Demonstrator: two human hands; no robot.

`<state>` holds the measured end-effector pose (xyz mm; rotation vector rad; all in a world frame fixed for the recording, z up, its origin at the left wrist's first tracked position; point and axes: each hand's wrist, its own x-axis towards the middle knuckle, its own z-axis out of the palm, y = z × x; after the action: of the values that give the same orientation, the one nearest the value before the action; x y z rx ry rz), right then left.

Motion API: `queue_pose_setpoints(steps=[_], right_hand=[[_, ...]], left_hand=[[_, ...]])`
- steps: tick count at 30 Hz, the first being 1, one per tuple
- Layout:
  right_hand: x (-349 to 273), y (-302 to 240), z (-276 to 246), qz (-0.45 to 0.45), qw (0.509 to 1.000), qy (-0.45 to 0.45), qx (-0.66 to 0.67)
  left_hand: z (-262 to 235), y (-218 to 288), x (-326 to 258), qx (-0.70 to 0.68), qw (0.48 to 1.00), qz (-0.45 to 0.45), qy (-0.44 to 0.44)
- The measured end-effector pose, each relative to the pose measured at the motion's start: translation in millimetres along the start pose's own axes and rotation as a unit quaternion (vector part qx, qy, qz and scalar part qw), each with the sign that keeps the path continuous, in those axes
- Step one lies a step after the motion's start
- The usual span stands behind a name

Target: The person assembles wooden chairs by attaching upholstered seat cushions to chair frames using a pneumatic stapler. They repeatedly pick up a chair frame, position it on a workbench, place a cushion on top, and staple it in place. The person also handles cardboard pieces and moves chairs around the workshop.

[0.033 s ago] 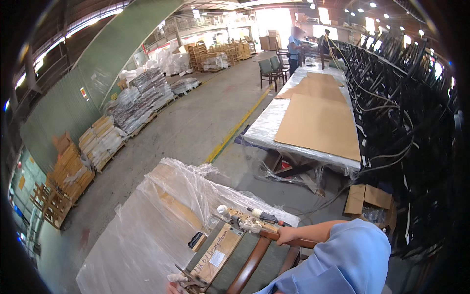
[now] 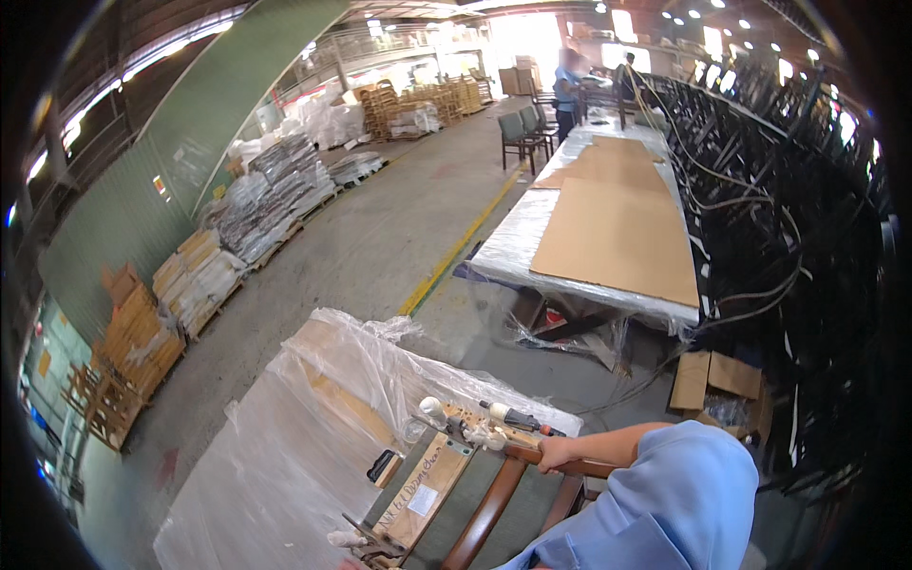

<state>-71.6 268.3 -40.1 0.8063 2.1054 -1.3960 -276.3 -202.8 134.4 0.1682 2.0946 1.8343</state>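
A chair with reddish-brown wooden bars (image 2: pixel 486 511) and dark green upholstery (image 2: pixel 465 494) lies low in front of me. My right hand (image 2: pixel 554 454) is closed round its wooden rail (image 2: pixel 591 468), on the right. Across the chair sits a wooden board jig (image 2: pixel 425 487) with handwriting and a pale label. Clamps with white grips are at both its ends, an upper clamp (image 2: pixel 439 415) and a lower clamp (image 2: pixel 359 541). Only a sliver of my left hand (image 2: pixel 351 563) shows at the lower edge beside the lower clamp; its fingers are hidden. Beyond the rail rests a power screwdriver (image 2: pixel 510 415).
A black-handled tool (image 2: pixel 384 467) lies on the plastic-wrapped stack (image 2: pixel 275 446) under the chair. Ahead stands a long table with cardboard sheets (image 2: pixel 617 237). An open carton (image 2: pixel 722 380) and dark stacked frames (image 2: pixel 807 237) are right. A person (image 2: pixel 567 90) stands beyond, near chairs (image 2: pixel 518 138).
My left hand has dropped slightly at the lower edge, and less of it shows. My right hand keeps its hold on the rail.
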Motion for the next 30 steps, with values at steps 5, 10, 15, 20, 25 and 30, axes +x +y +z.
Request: queue_pose_setpoints(steps=[5, 10, 15, 20, 25, 30], right_hand=[[13, -13, 2, 0.043, 0.991, -0.037, 0.124], [26, -18, 11, -0.005, 0.996, -0.056, 0.066], [65, 37, -6, -0.086, 0.993, -0.06, 0.047], [-11, -14, 21, -0.065, 0.996, -0.052, 0.042], [-121, 38, 32, -0.074, 0.993, -0.054, 0.074], [-229, 134, 20, -0.02, 0.997, 0.023, 0.068]], left_hand=[[22, -17, -57, 0.054, 0.993, -0.085, -0.057], [51, -44, -129, 0.107, 0.979, -0.139, -0.1], [103, -67, -190, 0.153, 0.965, -0.135, -0.166], [100, -67, -260, 0.203, 0.963, -0.134, -0.117], [111, -88, -325, 0.21, 0.959, -0.173, -0.078], [144, -121, -381, 0.238, 0.942, -0.221, -0.089]])
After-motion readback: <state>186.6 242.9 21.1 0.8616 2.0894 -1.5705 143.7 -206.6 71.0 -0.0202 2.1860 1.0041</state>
